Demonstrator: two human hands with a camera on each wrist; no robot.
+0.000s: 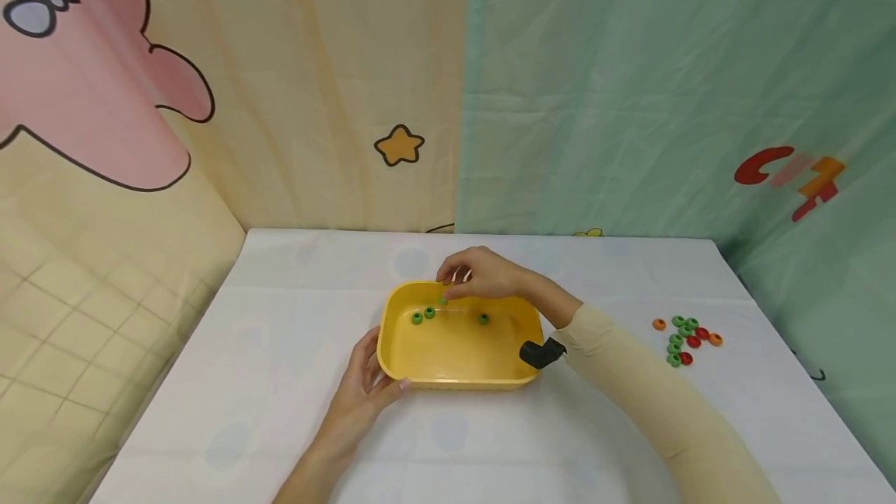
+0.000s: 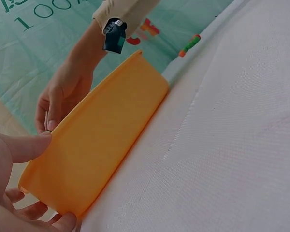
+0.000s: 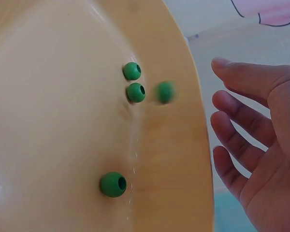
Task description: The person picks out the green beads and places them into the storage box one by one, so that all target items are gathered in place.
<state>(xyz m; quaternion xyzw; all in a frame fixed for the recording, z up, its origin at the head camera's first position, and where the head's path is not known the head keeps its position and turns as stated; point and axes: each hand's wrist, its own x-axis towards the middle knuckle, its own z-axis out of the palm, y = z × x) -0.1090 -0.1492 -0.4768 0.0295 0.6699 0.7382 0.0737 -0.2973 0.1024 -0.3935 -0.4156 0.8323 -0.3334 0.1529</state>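
Observation:
A yellow plastic tray [image 1: 458, 356] with raised walls stands on the table. My left hand [image 1: 358, 387] grips its left end, thumb at the rim and fingers around the outer wall, as the tray's side [image 2: 101, 130] shows in the left wrist view. Over the far rim is my right hand [image 1: 486, 272], its fingers loosely bent and apart from the thumb in the right wrist view. A blurred green bead [image 3: 165, 92] is in motion just inside the wall, free of the fingers. Three sharper green beads, one of them nearer the middle [image 3: 113, 184], lie on the tray floor.
To the right on the white-covered table [image 1: 280, 379] lies a loose group of green beads [image 1: 675, 339], red beads [image 1: 694, 341] and orange beads [image 1: 715, 339]. A printed curtain [image 1: 602, 99] hangs behind. A black device [image 1: 542, 353] sits at my right wrist, above the tray's right end.

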